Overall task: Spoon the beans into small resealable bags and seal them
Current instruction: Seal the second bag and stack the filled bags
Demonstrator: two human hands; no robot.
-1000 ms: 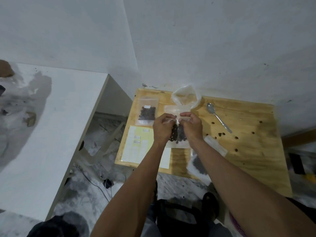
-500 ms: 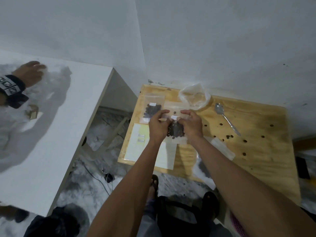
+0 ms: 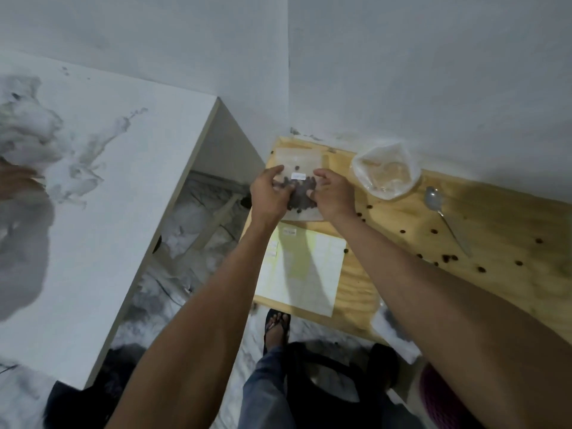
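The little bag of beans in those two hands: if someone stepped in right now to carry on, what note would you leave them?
Left hand and right hand: both hold the small bag of beans by its sides, at the far left corner of the wooden table.
Whether a second bag lies under it, or whether its seal is shut, cannot be told.
The spoon lies idle to the right, beside the large open plastic bag.
Loose beans are scattered on the table.
A label sheet lies near the front edge.
Left: check the seal, set the bag down, gather the strays.
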